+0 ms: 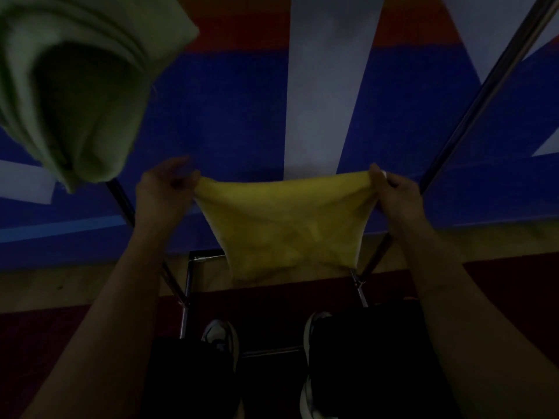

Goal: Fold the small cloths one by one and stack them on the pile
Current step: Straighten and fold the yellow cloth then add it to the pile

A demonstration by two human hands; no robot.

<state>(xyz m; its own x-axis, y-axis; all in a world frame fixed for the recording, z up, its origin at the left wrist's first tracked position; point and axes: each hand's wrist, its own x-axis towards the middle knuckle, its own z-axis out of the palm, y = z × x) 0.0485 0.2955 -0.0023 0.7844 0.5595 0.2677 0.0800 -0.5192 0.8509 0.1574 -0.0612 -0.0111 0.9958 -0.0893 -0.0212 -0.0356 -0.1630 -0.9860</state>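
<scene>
The yellow cloth [287, 225] hangs mid-frame, stretched taut — long axis running 9 to 3 o'clock, free edge drooping toward 6. The left hand [160, 192] pinches its 9 o'clock corner, the right hand [396, 198] its 3 o'clock corner — fingers clamped on fabric, forearms raised. A green cloth pile [75, 86] sits at 10 o'clock.

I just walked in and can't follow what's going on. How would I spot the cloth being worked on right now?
Start from the blue surface with white stripes that fills the upper view. In front of it, the left hand and right hand each pinch a top corner of the yellow cloth, stretched between them and hanging. Unlike the pale green cloth bunched at upper left, it is bright yellow and spread open.
</scene>
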